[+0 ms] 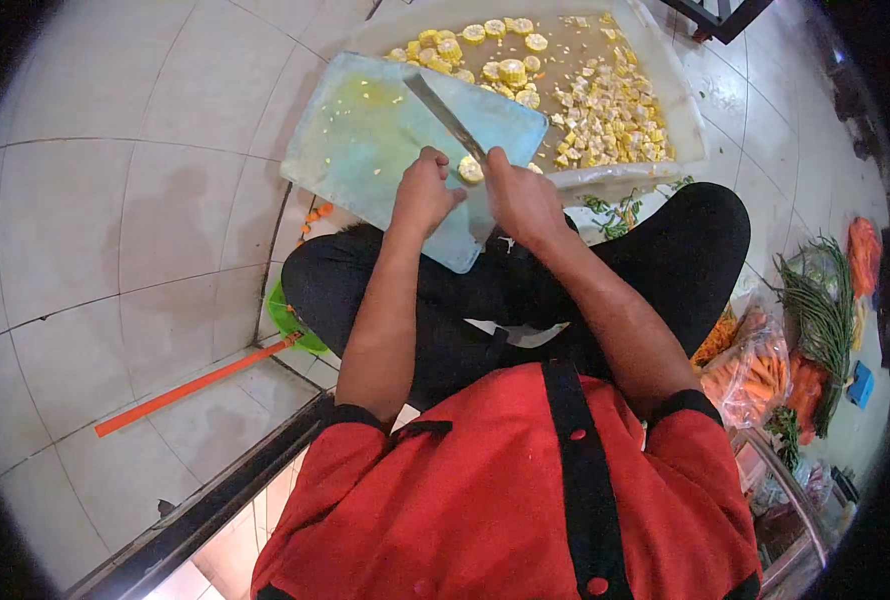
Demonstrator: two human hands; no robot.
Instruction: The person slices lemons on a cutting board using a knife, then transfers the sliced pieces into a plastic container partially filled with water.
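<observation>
My right hand (517,193) grips a knife (445,116) by its handle, the long blade slanting up and left above a blue cutting board (377,142). On the board, between my hands, lies a round slice of corn cob (470,169). My left hand (424,193) is over the board just left of that slice, its fingers curled and thumb apart; nothing shows in it. Small corn bits are scattered on the board. The board's upper right part overlaps a large whitish tub (685,112), where corn rounds (511,71) and a heap of smaller corn pieces (613,120) lie.
Green trimmings (619,214) lie below the tub. At the right are bagged carrots (752,375), long green beans (824,300), and a blue object (860,385). An orange handle (197,386) joins a green dustpan-like piece (283,319) at the left. Carrot pieces (316,214) lie beside the board.
</observation>
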